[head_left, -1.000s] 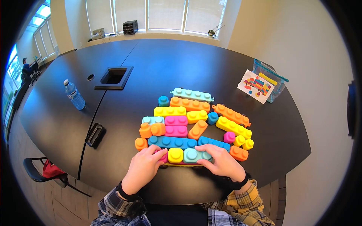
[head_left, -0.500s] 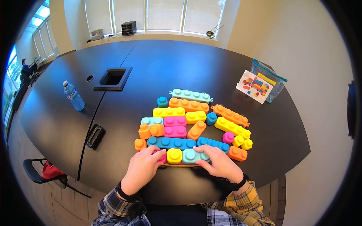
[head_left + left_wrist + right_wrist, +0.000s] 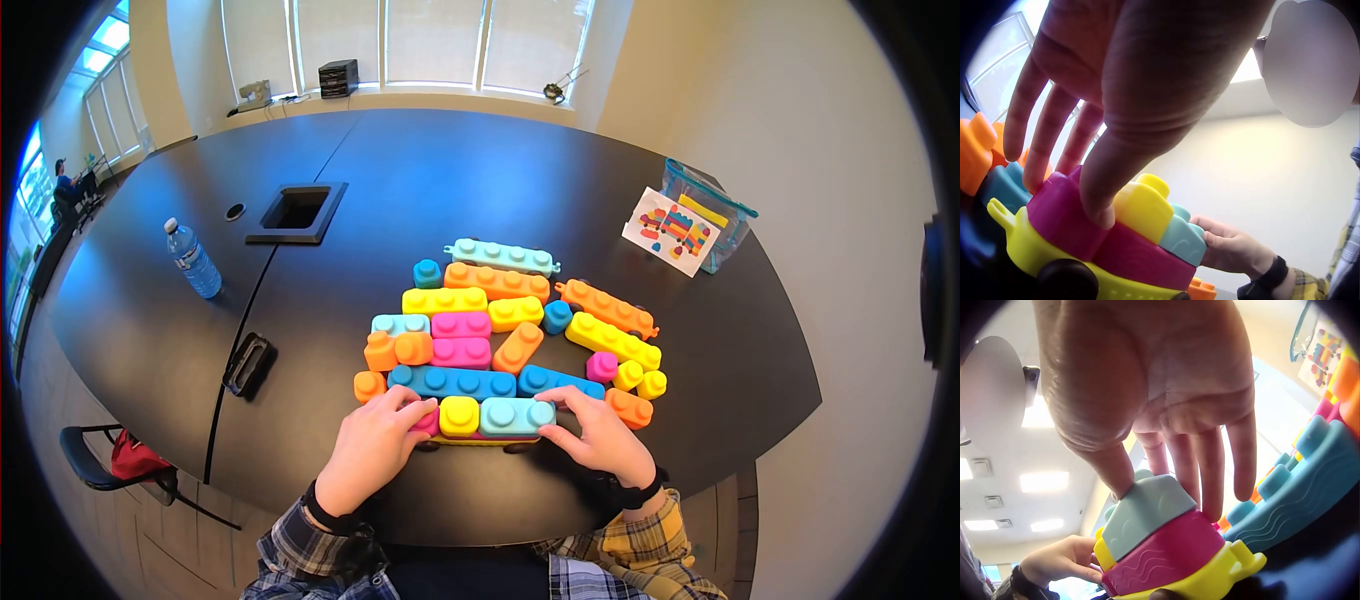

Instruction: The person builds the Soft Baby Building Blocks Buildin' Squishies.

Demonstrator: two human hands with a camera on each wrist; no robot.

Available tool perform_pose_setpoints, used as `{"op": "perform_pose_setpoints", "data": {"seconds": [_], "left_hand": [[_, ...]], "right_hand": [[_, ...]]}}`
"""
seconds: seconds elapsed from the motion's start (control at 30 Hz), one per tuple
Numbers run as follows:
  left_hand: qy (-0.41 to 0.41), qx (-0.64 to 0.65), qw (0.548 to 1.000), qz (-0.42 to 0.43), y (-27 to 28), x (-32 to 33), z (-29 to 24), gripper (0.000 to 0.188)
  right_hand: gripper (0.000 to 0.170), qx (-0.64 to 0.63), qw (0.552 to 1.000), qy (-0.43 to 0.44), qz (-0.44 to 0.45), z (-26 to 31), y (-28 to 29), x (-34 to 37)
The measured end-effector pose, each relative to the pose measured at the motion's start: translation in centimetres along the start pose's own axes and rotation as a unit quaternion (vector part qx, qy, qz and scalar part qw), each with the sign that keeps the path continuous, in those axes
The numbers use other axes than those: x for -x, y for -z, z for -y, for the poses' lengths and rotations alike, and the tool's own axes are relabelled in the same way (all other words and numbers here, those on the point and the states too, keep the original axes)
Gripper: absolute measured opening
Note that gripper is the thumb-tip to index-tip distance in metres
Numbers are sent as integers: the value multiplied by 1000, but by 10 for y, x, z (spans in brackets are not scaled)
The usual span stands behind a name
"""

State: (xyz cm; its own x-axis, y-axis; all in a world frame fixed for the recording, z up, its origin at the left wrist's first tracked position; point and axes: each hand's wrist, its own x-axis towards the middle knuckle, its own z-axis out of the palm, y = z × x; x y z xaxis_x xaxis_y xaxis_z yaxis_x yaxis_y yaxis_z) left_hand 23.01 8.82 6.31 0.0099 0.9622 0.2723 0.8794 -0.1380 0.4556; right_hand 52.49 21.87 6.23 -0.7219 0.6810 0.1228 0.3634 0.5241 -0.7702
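Near the table's front edge stands a toy train car with a yellow wheeled base (image 3: 1041,250) and a long magenta block (image 3: 1169,553) on it. On top, from left to right, sit a small magenta block (image 3: 1063,209), a yellow block (image 3: 459,416) and a light teal block (image 3: 516,418). My left hand (image 3: 370,445) grips the small magenta block, thumb on its near side and fingers behind. At the other end, my right hand (image 3: 605,440) pinches the light teal block by its right end, thumb in front and fingers at the far side.
Blue blocks (image 3: 450,381) lie just behind the car, with several more beyond. Orange (image 3: 610,308) and teal (image 3: 500,255) wheeled bases stand farther back. A picture card (image 3: 670,232) leans on a clear bag (image 3: 735,225). At left are a water bottle (image 3: 193,262) and black case (image 3: 250,366).
My right hand has slid right along the light teal block to its end, so both studs now show. The left hand keeps its grip. The whole view has shifted slightly.
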Motion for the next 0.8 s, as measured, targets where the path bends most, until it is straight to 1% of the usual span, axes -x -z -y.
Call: {"op": "perform_pose_setpoints", "data": {"seconds": [0.23, 0.43, 0.6, 0.7, 0.8], "left_hand": [[3, 0, 1000, 1, 1, 0, -1, 39], [1, -26, 1000, -5, 0, 1, -4, 37], [2, -24, 1000, -4, 1, 1, -4, 36], [3, -24, 1000, -5, 2, 1, -6, 35], [2, -26, 1000, -6, 1, 0, -7, 33]], "right_hand": [[40, -28, 999, -19, 4, 0, -2, 0], [42, -10, 1000, -19, 7, 2, -3, 2], [45, 19, 999, 24, -12, 3, -5, 1], [45, 49, 999, 2, -8, 9, -3, 1], [44, 37, 999, 6, -13, 7, -4, 1]]}}
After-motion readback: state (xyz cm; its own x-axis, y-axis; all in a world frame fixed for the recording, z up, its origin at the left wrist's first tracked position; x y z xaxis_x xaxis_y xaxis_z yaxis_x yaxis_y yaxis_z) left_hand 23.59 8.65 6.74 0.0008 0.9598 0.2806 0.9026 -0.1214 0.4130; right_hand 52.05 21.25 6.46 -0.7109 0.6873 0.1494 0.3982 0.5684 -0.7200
